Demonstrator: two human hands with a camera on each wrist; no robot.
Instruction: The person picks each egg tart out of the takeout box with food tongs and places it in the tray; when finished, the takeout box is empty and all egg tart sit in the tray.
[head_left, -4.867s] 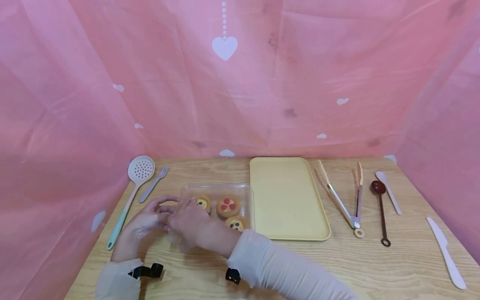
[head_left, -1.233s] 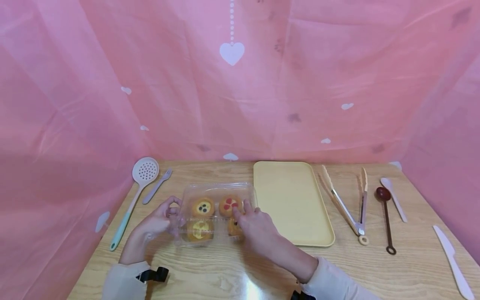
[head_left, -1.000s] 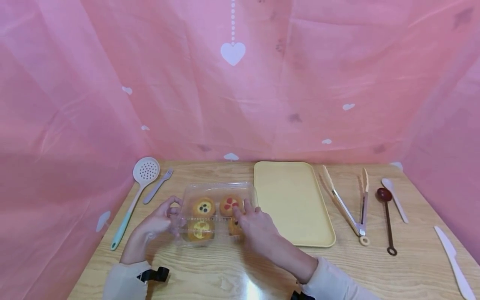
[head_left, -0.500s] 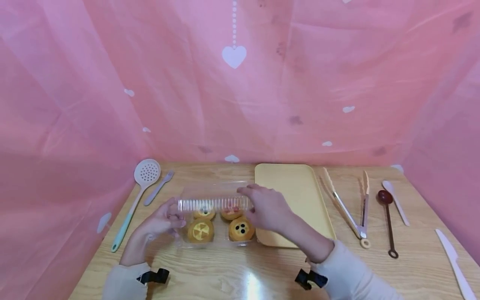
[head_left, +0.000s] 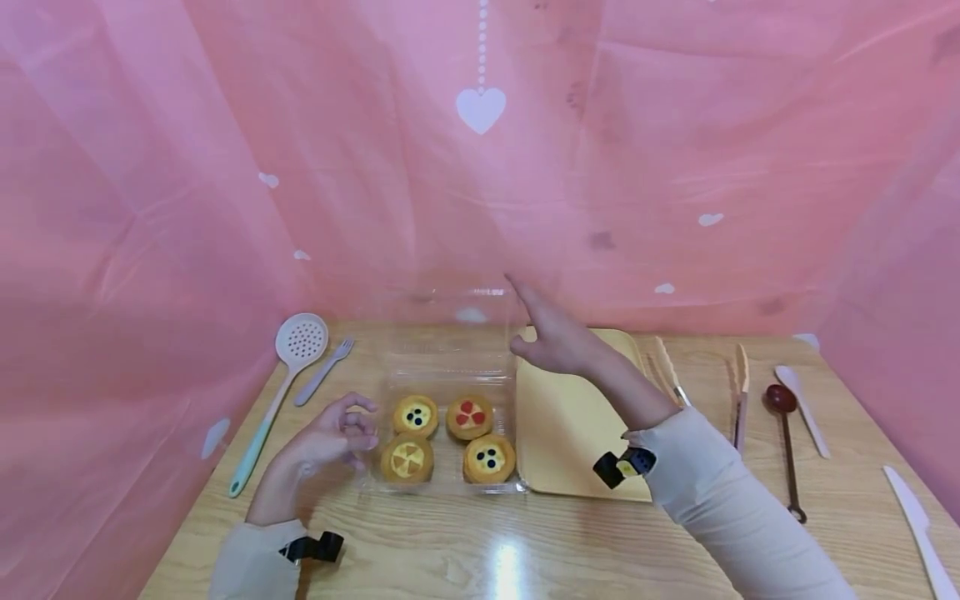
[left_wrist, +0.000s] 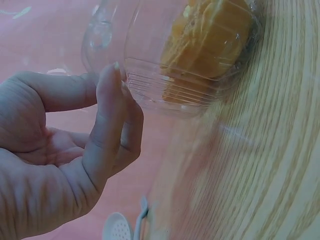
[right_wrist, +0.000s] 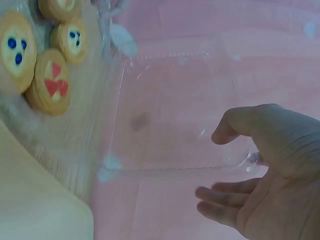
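Head view — wooden table (head_left: 465, 550) under pink heart-print sheeting (head_left: 225, 167).

Open path above tarts (head_left: 448, 436) (raised lid (head_left: 450, 333) apparently behind).

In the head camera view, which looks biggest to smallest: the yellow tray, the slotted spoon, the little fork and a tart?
1. yellow tray
2. slotted spoon
3. fork and tart: the fork is longer but thin, so I would not rank them.
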